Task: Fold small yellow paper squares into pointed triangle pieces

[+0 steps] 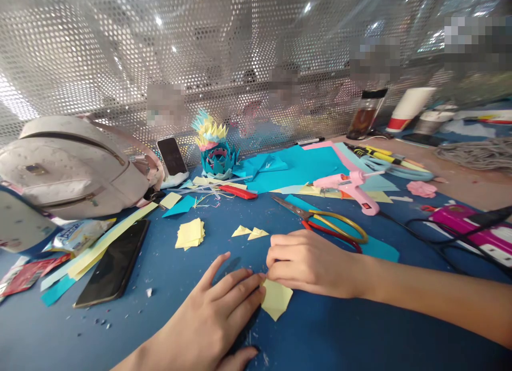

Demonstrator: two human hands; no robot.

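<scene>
Both my hands work a small yellow paper piece (277,299) lying on the blue table (168,328). My left hand (212,317) lies with fingers stretched out, the fingertips pressing the paper's left edge. My right hand (308,261) is curled, its fingers pressed down on the paper's upper edge. Just beyond lie two folded yellow triangles (250,232) and a stack of yellow paper squares (190,233). Scissors (324,222) with red and yellow handles lie behind my right hand.
A black phone (114,264) and yellow and teal strips lie at left, before a pale backpack (68,166). A paper flower model (214,150), teal sheets (304,166), a pink glue gun (352,187) and its cable lie further back. A perforated metal screen closes the rear.
</scene>
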